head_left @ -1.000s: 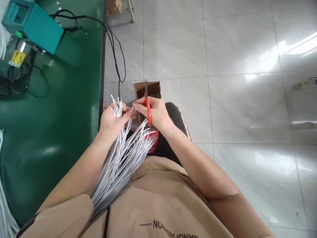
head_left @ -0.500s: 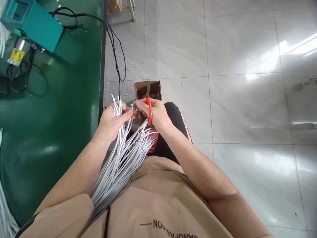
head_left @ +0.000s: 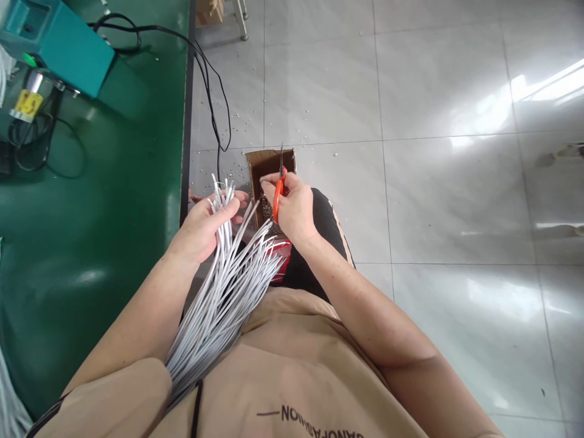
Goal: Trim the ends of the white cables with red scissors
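Observation:
My left hand (head_left: 203, 226) grips a thick bundle of white cables (head_left: 218, 291) near their tips, which stick up past my fingers. The bundle runs down across my lap. My right hand (head_left: 293, 204) holds orange-handled scissors (head_left: 278, 190), blades pointing up, and pinches the end of one white cable pulled out of the bundle to the right. Both hands hover over a small brown cardboard box (head_left: 266, 163) on the floor, which holds small metal bits.
A green table (head_left: 100, 201) lies on my left, carrying a teal machine (head_left: 55, 42) and black cords (head_left: 210, 91) that hang over its edge. Small metal scraps dot the grey tiled floor (head_left: 410, 182). Something red (head_left: 280, 261) sits under the cables.
My right hand has moved right and up, away from the left, drawing one cable end out of the bundle. The scissors have tilted with it. My left hand has loosened slightly.

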Motion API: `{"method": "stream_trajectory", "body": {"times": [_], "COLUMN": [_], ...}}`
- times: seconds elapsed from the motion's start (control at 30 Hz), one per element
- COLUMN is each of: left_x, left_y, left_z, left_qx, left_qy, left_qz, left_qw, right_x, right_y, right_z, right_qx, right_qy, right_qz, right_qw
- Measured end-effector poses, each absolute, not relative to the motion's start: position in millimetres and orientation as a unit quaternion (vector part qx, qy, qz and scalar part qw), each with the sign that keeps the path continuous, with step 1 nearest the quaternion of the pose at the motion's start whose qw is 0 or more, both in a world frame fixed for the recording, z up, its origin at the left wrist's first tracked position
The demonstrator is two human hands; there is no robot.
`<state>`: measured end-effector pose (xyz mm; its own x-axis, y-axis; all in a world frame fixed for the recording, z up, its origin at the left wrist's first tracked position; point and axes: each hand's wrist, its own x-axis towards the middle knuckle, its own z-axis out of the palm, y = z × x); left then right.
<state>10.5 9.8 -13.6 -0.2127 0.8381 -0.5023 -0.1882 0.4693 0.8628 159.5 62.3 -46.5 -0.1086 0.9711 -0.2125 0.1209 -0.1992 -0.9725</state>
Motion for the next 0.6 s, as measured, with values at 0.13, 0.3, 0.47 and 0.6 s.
{"method": "stream_trajectory", "body": {"times": [0.13,0.3,0.47,0.6], "left_x": [4,7,9,5], "left_y": [9,9,8,9], "left_z": [-19,-22,-21,-17], "left_qx": [0.251,0.306,0.344,0.326], "left_qy": [0.634,0.618,0.632,0.645], "left_qz": [0.419,0.435,0.407,0.413], "left_qw": [0.600,0.579,0.563,0.554], "right_x": [162,156,153,156], "right_y": [61,59,58,55], "right_z": [-35,-30,-32,-37], "right_qx": [-0.512,-0.485,-0.483,-0.500], "right_qy": [-0.530,-0.596,-0.599,-0.552], "right_qz": [0.530,0.547,0.566,0.601], "right_qw": [0.420,0.332,0.294,0.291]}}
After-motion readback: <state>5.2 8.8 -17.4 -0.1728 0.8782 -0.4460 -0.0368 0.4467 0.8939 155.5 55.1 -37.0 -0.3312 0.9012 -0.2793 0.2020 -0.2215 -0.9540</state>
